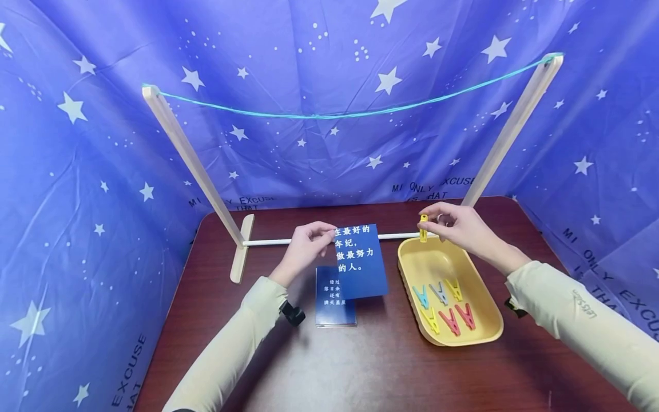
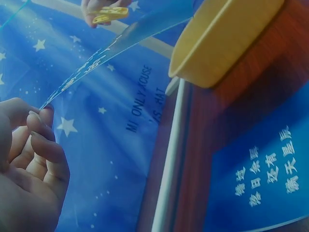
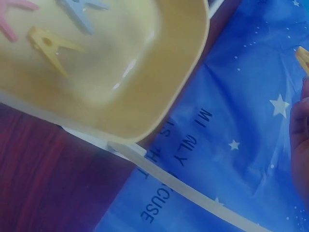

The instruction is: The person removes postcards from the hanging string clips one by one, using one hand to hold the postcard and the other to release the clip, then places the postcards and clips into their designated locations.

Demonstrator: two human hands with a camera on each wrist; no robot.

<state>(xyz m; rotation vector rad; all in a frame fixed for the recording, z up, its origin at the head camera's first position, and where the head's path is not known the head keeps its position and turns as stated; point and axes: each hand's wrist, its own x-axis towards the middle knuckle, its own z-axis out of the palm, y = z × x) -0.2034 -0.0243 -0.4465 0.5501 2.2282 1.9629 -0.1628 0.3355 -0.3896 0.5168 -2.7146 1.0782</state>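
My left hand (image 1: pixel 307 246) pinches a dark blue card (image 1: pixel 360 269) by its upper left corner, and white Chinese characters show on its face. Below that card a stack of similar blue cards (image 1: pixel 334 315) lies on the table. Over the far end of the yellow tray (image 1: pixel 407 286), my right hand (image 1: pixel 458 226) holds a yellow clothespin (image 1: pixel 423 229) between thumb and fingers. Inside the tray lie several clothespins, among them a blue one (image 1: pixel 421 296), a grey one (image 1: pixel 440 293) and a red one (image 1: pixel 465 316). The right wrist view catches only the edge of that hand (image 3: pixel 300 130).
A teal string (image 1: pixel 319 116) sags between two wooden posts (image 1: pixel 193 166), joined low down by a white rod (image 1: pixel 268 242). One wooden foot (image 1: pixel 242 252) stands on the dark red table (image 1: pixel 221 355). A blue star-patterned curtain (image 1: pixel 309 51) surrounds the table.
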